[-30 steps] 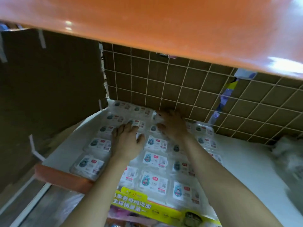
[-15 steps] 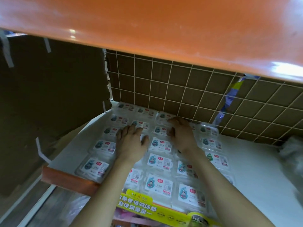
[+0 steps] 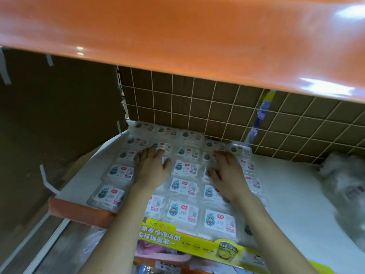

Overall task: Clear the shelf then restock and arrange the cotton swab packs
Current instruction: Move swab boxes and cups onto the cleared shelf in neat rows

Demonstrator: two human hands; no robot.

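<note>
Pressing flat with straight, spread fingers, left hand [image 3: 151, 169] and right hand [image 3: 229, 173] could push slippery swab packs [image 3: 182, 211] out of line.

Shelf surroundings

An orange shelf board [image 3: 177, 36] is seen above the hands, a wire grid [image 3: 197, 107] beyond them, and a yellow promotional strip [image 3: 177, 240] below the wrists.

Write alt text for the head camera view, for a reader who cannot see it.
Two hands, left hand and right hand, press flat on rows of cotton swab packs laid across a white shelf. A wire grid backs the shelf, an orange shelf hangs overhead, and a yellow label strip runs along the front edge.
</note>
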